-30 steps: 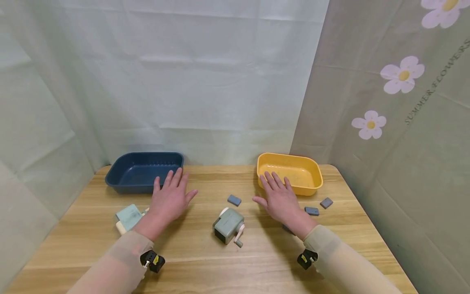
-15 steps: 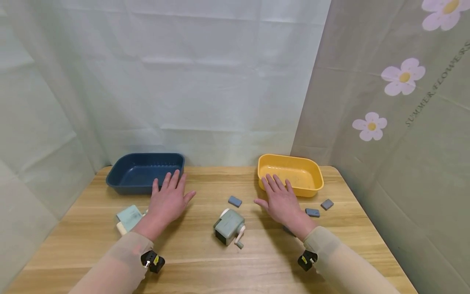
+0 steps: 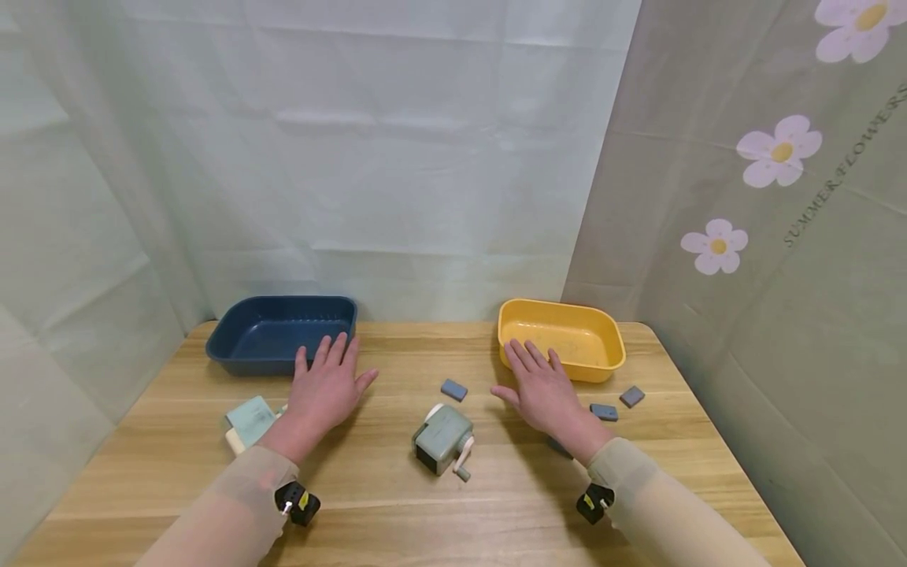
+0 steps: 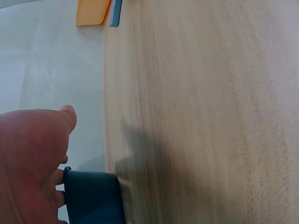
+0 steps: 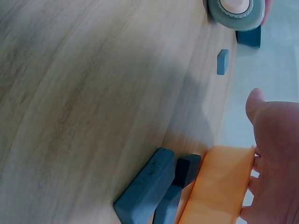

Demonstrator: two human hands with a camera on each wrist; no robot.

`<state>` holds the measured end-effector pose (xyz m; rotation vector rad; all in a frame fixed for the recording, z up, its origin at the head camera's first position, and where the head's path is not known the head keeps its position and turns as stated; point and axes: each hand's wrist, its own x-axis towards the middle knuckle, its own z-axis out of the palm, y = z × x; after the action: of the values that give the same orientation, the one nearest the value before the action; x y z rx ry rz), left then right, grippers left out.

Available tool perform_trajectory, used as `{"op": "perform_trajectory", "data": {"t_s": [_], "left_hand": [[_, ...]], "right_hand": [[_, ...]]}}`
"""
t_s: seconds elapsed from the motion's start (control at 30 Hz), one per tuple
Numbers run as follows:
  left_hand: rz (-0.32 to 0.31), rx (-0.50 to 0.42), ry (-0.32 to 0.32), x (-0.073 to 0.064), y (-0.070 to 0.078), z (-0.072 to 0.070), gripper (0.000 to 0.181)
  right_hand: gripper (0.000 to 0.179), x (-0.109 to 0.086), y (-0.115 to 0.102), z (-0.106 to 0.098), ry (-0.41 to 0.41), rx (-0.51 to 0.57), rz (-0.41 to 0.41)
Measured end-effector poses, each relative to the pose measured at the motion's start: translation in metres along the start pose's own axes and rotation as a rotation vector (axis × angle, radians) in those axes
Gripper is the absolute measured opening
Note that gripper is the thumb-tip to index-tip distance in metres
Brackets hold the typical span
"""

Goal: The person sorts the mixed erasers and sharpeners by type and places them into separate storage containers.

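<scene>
Straight-fingered hands at two smooth trays

On a wood-grained table (image 3: 425, 520), the left hand (image 3: 327, 390) and right hand (image 3: 542, 390) lie open with straight fingers, holding nothing. The left overlaps the near corner of a blue tray (image 3: 251, 366), the right that of a yellow tray (image 3: 591, 373); contact is unclear. Both trays are round-cornered. Between the hands sits a boxy grey-green sharpener (image 3: 445, 435).

Head view from above, facing forward and down, nearer wrist views turned sideways, both showing yellow tray (image 5: 219, 184)
</scene>
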<state>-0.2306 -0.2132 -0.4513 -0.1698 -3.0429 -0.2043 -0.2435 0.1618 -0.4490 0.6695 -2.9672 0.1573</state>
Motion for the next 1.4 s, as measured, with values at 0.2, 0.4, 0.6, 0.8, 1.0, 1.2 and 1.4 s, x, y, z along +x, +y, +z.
{"op": "perform_trajectory", "data": {"t_s": [0.2, 0.4, 0.6, 0.8, 1.0, 1.2, 1.4], "left_hand": [[-0.001, -0.011, -0.007, 0.002, 0.001, 0.001, 0.079], [0.0, -0.016, -0.003, 0.004, 0.001, 0.004, 0.079], [0.007, -0.018, -0.009, 0.006, 0.004, 0.003, 0.079], [0.022, -0.029, -0.01, 0.007, 0.008, 0.001, 0.079], [0.026, -0.031, -0.01, 0.008, 0.013, 0.002, 0.08], [0.03, -0.037, -0.009, 0.01, 0.021, 0.005, 0.079], [0.038, -0.038, -0.007, 0.013, 0.026, 0.007, 0.079]], "right_hand": [[0.087, 0.001, 0.003, 0.003, 0.005, 0.015, -0.032], [0.094, 0.003, 0.005, 0.003, 0.002, 0.026, -0.055], [0.097, 0.005, 0.006, 0.003, 0.003, 0.022, -0.065], [0.098, 0.005, 0.007, 0.004, 0.0, 0.022, -0.068], [0.098, 0.008, 0.005, 0.006, 0.004, 0.044, -0.096], [0.099, 0.01, 0.001, 0.01, 0.013, 0.049, -0.141], [0.096, 0.01, -0.003, 0.01, 0.027, 0.018, -0.147]]}}
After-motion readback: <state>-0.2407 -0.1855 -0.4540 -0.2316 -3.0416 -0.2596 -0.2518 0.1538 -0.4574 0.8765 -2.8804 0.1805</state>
